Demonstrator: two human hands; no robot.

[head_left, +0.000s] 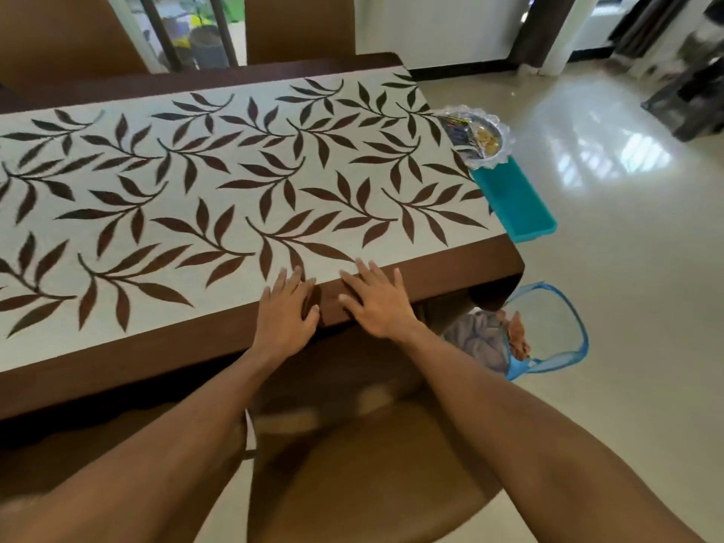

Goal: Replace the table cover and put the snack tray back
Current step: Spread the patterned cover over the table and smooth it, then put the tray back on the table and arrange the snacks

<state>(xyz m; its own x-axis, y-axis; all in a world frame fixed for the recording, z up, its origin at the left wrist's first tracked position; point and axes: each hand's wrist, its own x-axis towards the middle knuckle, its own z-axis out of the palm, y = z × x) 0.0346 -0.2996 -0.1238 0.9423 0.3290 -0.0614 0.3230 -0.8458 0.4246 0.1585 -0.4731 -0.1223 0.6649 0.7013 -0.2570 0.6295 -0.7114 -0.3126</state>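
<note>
A cream table cover [235, 182] printed with dark brown leaves and edged in brown lies flat over the long table. My left hand [286, 311] and my right hand [376, 299] rest side by side on its near brown border, fingers straight and spread, pressing the cloth. The snack tray [476, 135], a clear scalloped dish with wrapped snacks and a small bowl, sits beyond the table's right end on a turquoise stool [513, 201].
A brown chair [352, 464] stands right below my arms. On the tiled floor at the right is a blue mesh basket [548, 331] with crumpled cloth inside. Two more chair backs stand behind the table's far side.
</note>
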